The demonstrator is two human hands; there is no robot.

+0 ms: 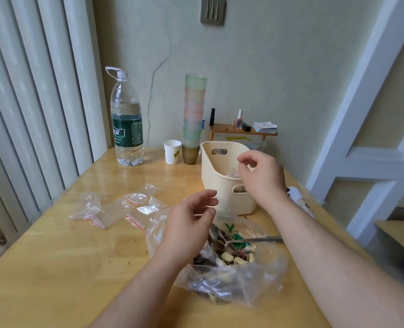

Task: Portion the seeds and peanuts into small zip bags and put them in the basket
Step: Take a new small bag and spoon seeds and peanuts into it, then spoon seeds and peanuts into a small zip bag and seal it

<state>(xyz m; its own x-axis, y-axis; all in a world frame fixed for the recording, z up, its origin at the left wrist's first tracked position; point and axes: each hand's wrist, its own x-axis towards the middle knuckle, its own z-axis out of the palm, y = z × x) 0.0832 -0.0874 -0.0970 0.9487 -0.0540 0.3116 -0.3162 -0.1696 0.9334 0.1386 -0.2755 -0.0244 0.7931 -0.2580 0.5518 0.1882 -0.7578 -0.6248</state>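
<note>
The seed bag [231, 268] lies under my left hand [191, 221], fingers loose, while my right hand [262, 176], fingers slack, hovers over the basket [217, 183].

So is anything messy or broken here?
A bit. Dark crumbs are scattered on the yellow wooden table beside the big clear plastic bag of seeds and peanuts. A long crack also runs down the pale green wall behind the water bottle.
</note>
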